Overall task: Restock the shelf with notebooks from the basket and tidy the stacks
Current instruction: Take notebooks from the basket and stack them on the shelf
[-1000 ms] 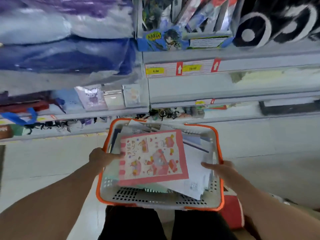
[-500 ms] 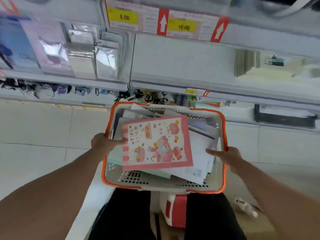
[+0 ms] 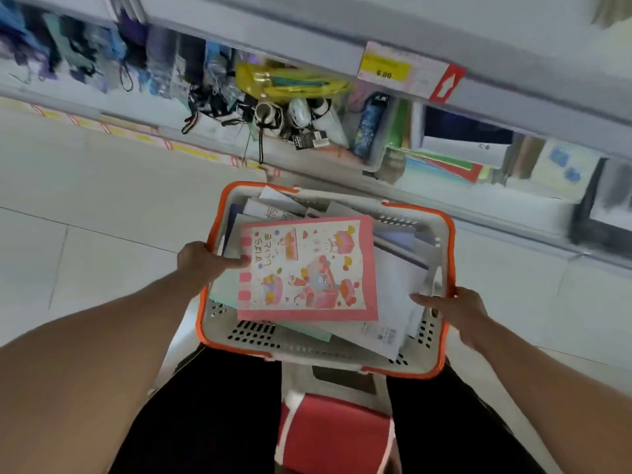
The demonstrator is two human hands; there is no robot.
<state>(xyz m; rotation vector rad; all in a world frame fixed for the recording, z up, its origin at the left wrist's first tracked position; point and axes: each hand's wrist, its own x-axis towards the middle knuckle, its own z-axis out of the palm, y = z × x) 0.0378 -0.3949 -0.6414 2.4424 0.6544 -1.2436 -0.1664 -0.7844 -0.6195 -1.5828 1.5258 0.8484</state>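
Pink notebook (image 3: 307,268) lies between both hands' fingers (image 3: 236,263) gripping the basket (image 3: 441,366) rims.

Yellow price tag (image 3: 386,67) on the upper shelf edge (image 3: 307,30): "6.00", beside a red arrow sign (image 3: 447,84). Pink notebook (image 3: 309,268), topmost in the basket (image 3: 444,254): Japanese characters along its left edge, not clearly legible.

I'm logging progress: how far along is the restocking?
Nothing looks shelved yet. The basket remains full, a pink notebook on top. The left hand and right hand grip its sides. Left: move the notebooks to the shelf and tidy stacks.
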